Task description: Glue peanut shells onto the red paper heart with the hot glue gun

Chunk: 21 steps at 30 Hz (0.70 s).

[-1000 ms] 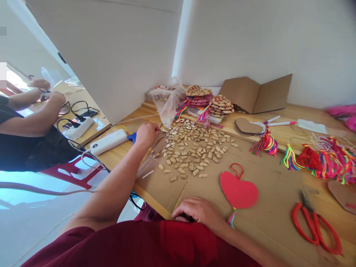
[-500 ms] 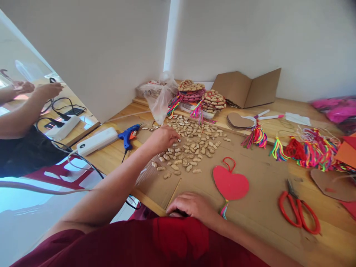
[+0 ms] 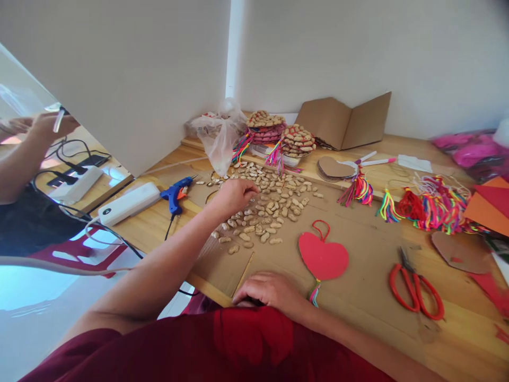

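My left hand (image 3: 234, 193) reaches across to a spread of peanut shells (image 3: 274, 204) on a brown cardboard sheet (image 3: 358, 286). Its bent fingertips touch the shells at the pile's left side, and I cannot see whether they pinch one. My right hand (image 3: 267, 289) lies palm down on the cardboard's near edge, close to my red shirt, holding nothing. A red paper heart (image 3: 323, 257) with a cord loop and a tassel lies just right of that hand. A blue glue gun (image 3: 175, 191) lies on the wooden table left of my left hand.
Red scissors (image 3: 415, 289) lie at the right. Coloured tassels (image 3: 433, 207), cardboard hearts (image 3: 336, 168), shell-covered hearts (image 3: 296, 140), a plastic bag (image 3: 218, 135) and folded cardboard (image 3: 344, 122) fill the back. A white power strip (image 3: 127, 202) sits left. Another person's hands (image 3: 43, 127) work beyond a partition.
My left hand let go of the blue glue gun, which now lies on the table, and moved right onto the peanut shells. My right hand stayed put. The view shifted right.
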Available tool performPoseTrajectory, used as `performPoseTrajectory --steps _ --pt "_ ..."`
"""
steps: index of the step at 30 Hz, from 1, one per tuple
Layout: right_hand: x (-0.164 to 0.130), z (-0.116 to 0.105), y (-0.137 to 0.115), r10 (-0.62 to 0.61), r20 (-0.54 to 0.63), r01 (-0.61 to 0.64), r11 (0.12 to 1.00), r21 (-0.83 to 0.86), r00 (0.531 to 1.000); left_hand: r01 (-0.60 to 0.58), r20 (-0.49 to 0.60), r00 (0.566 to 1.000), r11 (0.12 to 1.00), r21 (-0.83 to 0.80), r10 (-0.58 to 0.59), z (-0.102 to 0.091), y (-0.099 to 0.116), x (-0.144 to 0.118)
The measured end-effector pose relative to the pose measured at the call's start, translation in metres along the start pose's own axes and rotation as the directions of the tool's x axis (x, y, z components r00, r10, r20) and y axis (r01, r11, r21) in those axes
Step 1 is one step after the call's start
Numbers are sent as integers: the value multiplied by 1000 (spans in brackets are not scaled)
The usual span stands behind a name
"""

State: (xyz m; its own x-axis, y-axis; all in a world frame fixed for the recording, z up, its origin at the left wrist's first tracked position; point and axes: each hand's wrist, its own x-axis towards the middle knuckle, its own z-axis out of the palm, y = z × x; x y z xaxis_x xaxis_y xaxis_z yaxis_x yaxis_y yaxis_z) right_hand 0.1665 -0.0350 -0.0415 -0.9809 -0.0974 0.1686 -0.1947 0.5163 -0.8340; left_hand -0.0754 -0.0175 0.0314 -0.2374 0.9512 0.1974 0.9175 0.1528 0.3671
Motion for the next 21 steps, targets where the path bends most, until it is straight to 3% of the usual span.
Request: performPoseTrajectory --steps 4,11,16,18,21 --pt "1 -2 -2 21 27 -20 1000 -12 999 78 7 997 996 -51 -78 -1 -1 0" --pt "0 -1 -3 28 11 -28 1000 1 1000 -79 116 991 991 107 66 -2 -8 -3" --pt "0 2 1 -8 0 8 1000 -11 1000 -100 81 993 988 118 91 4 -4 -2" --pt "0 3 2 -4 5 4 1000 -9 1000 -65 84 995 996 56 60 4 -2 0" --pt "1 2 1 8 18 -8 1000 -7 1000 81 122 990 994 -73 -71 3 -1 2"
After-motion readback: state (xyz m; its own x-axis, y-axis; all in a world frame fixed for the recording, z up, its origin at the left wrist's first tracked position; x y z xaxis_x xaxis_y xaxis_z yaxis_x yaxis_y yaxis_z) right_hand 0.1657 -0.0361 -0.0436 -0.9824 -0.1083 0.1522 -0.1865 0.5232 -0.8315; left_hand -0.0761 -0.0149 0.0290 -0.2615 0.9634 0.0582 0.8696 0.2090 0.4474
